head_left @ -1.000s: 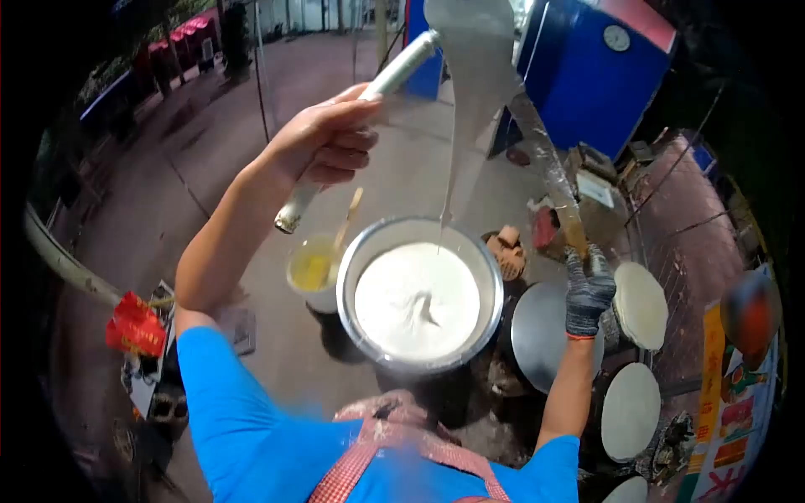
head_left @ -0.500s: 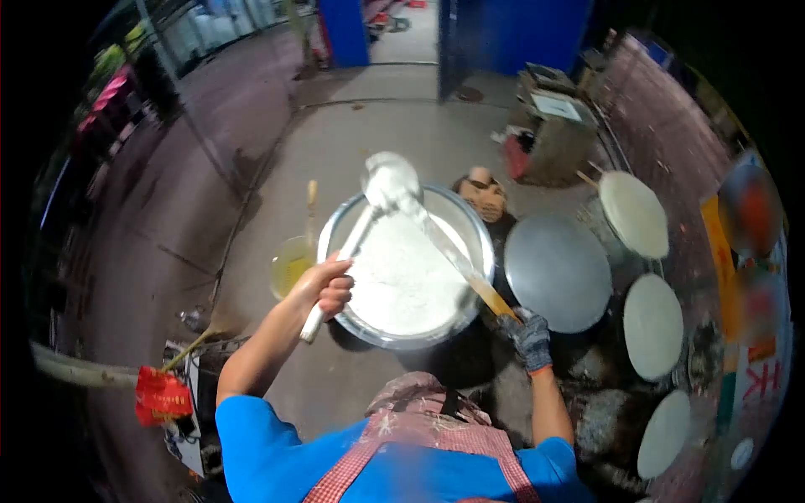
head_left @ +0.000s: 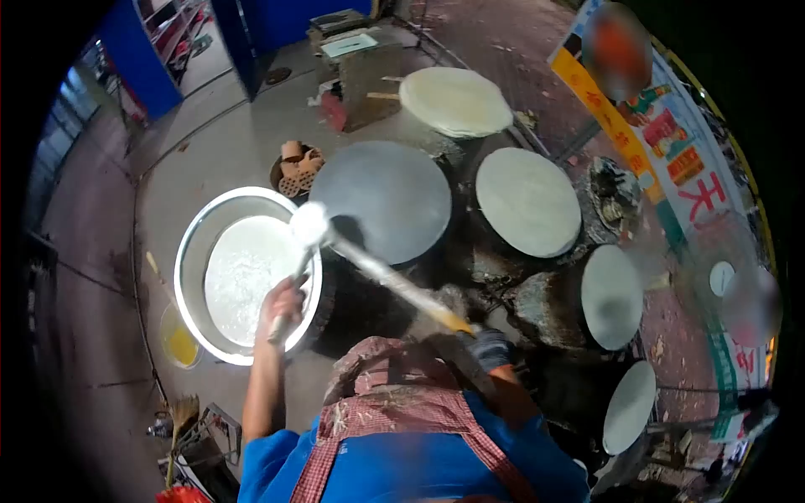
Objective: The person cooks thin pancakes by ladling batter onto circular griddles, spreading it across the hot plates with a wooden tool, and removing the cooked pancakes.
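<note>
Shiny metal basin, glossy batter, smooth matt griddle (metal by its look), cloth apron

Person's got on a bright blue short-sleeved tee under a red-and-white checked apron with matching shoulder straps, bib pretty crusty and smeared pale, plus a dark grey glove on the right hand, while the left hand is totally bare.

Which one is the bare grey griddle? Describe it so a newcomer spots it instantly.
Find the big silver basin of white batter. Just to its right sits a large, flat, round griddle. Its surface is plain grey, unlike the pale cream rounds farther right.
</note>
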Available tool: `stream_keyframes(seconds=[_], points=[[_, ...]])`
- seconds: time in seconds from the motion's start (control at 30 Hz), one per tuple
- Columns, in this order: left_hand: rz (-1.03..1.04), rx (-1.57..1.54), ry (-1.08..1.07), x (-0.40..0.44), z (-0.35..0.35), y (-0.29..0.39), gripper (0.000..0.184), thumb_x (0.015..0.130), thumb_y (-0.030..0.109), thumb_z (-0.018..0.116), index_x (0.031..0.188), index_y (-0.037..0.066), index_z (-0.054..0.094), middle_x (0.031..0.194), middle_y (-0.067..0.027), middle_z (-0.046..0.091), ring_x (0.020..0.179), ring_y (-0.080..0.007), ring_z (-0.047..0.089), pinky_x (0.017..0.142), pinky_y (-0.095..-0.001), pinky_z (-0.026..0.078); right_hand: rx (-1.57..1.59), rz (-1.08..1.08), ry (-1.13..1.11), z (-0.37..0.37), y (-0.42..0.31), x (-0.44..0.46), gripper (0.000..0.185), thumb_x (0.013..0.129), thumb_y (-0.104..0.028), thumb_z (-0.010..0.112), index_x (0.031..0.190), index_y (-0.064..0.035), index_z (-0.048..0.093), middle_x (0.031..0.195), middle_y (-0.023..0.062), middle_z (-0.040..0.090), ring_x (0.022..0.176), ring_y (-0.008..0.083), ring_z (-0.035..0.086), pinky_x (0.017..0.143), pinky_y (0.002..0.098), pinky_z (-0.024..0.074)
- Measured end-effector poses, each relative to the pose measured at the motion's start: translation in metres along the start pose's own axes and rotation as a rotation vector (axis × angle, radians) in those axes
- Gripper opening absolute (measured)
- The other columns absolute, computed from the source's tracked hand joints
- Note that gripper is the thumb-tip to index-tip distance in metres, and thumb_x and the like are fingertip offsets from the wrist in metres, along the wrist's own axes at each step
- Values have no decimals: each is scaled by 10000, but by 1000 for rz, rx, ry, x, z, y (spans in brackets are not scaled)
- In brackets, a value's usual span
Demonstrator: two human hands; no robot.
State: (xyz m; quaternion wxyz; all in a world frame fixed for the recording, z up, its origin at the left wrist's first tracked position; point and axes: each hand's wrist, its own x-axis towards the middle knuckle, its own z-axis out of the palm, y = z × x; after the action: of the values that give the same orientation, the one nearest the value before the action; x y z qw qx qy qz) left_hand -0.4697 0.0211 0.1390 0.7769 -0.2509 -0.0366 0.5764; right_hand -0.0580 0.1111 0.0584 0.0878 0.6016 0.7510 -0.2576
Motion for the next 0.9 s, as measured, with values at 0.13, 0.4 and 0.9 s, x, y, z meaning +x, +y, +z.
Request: stream_keyframes(seconds=[0.13, 0.4, 0.9], points=[[10, 445, 320, 63, 30, 11, 137, 868, 193, 423, 757, 122, 384, 486, 48, 278, 324, -32, 243, 252, -158, 220, 61, 196, 336, -15, 49, 18, 489, 769, -500, 461, 900, -49, 597, 773, 190, 592, 726, 342, 557, 632, 396, 435], [416, 1539, 529, 207, 7, 36, 493, 796, 83, 454, 1246, 185, 278, 502, -13, 343, 359, -124, 337, 305, -278, 277, 26, -108, 421, -35, -73, 86, 428, 795, -412, 461, 1091, -108, 520, 955, 200, 558, 822, 364, 540, 710, 425, 434], [1420, 2353, 393, 223, 46, 86, 697, 732, 26, 487, 1314, 264, 186, 946, -257, 535, 759, -393, 542, 699, -408, 431, 660, 2, 464, 28, -78, 218, 311, 796, -266, 517, 976, -21, 581, 861, 90, 618, 759, 225, 565, 713, 323, 440]])
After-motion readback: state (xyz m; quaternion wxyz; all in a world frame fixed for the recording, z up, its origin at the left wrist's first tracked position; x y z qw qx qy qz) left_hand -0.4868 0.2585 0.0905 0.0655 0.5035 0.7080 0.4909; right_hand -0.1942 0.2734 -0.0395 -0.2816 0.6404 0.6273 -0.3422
